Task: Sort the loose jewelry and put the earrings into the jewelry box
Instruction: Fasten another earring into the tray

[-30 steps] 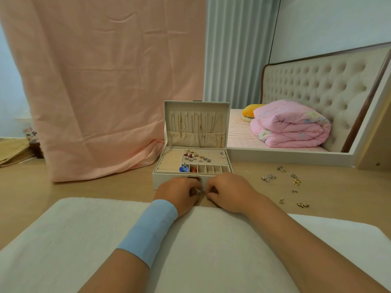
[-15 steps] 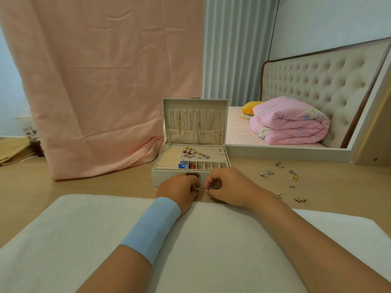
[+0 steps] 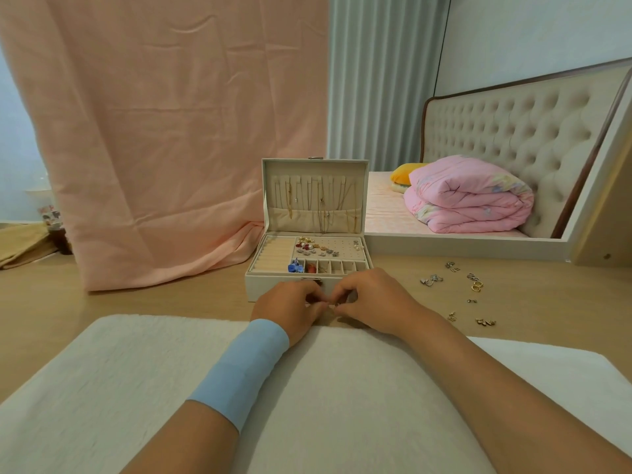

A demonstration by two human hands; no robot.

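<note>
Left hand (image 3: pixel 290 306) and right hand (image 3: pixel 372 302) are met fingertip to fingertip, each curled and pinching a tiny earring (image 3: pixel 330 304) between them; its long axis cannot be made out. Just beyond the hands the jewelry box (image 3: pixel 266 289) is set on the counter (image 3: pixel 171 302), long axis left-right, lid raised upright, opening faced toward the person. Loose jewelry (image 3: pixel 475 286) is scattered right of the right hand.

Home bedroom: bed (image 3: pixel 444 213), curtains (image 3: pixel 383 80).

Wide, smooth light-blue band (image 3: pixel 239 371) round L forearm (image 3: pixel 191 439), just behind L hand (image 3: pixel 289 307); R forearm (image 3: pixel 496 378) bare.
</note>
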